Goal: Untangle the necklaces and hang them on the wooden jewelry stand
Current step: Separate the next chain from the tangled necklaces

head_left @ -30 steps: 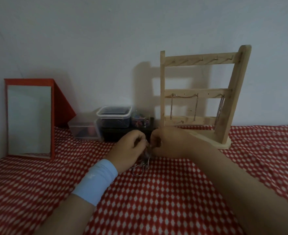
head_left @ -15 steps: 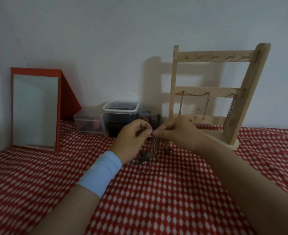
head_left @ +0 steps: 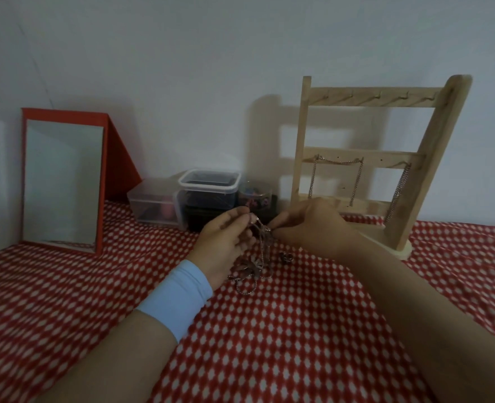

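A tangle of thin metal necklaces [head_left: 255,263] lies on the red-and-white cloth at centre, with strands rising to my fingers. My left hand [head_left: 225,242], a light blue band on its wrist, pinches the chain near its top. My right hand [head_left: 313,225] pinches the same chain from the right, fingertips almost touching the left ones. Behind them stands the wooden jewelry stand [head_left: 409,175], with two chains hanging from its middle bar: one [head_left: 336,164] draped at the left, one [head_left: 399,193] at the right. The top bar's hooks are bare.
A red-framed mirror [head_left: 62,181] leans at the back left. Clear plastic boxes [head_left: 208,187] and a small jar of beads [head_left: 255,196] sit against the wall behind my hands. A small dark ring-like piece [head_left: 285,258] lies beside the tangle.
Both hands have risen a little off the cloth and drawn a strand of chain up from the tangle. The view has shifted, so everything sits further right in the frame.
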`<move>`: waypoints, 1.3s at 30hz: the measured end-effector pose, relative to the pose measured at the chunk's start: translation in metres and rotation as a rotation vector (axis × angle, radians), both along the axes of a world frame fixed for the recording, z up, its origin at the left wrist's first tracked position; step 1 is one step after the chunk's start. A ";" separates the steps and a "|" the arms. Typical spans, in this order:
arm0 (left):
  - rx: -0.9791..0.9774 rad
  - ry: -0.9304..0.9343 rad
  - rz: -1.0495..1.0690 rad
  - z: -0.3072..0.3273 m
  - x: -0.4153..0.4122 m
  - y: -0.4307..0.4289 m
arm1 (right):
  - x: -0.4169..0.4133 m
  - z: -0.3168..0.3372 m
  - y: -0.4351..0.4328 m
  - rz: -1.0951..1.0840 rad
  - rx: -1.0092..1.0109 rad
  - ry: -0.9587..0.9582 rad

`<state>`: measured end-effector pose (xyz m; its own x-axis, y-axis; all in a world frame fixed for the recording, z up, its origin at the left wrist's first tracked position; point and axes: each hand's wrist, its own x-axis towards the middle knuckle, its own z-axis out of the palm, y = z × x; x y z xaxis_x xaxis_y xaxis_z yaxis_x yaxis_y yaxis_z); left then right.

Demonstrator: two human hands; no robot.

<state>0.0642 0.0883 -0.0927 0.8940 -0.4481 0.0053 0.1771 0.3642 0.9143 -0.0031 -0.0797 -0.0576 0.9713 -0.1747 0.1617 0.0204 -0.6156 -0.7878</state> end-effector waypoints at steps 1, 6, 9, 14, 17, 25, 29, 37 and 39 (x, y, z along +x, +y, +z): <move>-0.063 0.074 -0.028 0.000 0.003 0.002 | -0.001 0.000 -0.001 0.004 0.041 -0.012; 0.032 0.064 -0.044 -0.002 0.006 0.009 | -0.003 0.001 -0.002 0.081 0.147 0.000; 0.059 -0.013 0.017 -0.002 0.006 0.008 | -0.003 0.003 0.000 0.084 0.127 0.114; -0.092 0.027 -0.030 0.000 0.004 0.010 | 0.000 0.000 0.000 0.093 -0.005 0.154; -0.105 0.043 -0.022 0.001 0.003 0.010 | 0.002 -0.001 -0.005 0.104 -0.303 0.142; -0.073 0.035 0.011 0.002 0.004 0.010 | 0.001 0.007 -0.009 0.032 -0.228 0.118; -0.031 0.014 -0.006 0.004 0.004 0.011 | 0.001 0.007 -0.006 0.044 -0.027 0.087; 0.267 -0.201 -0.036 0.015 0.012 0.028 | -0.010 0.019 -0.025 0.133 -0.296 0.283; 0.525 -0.315 0.000 0.019 0.013 0.031 | -0.009 0.020 -0.031 0.077 -0.284 0.252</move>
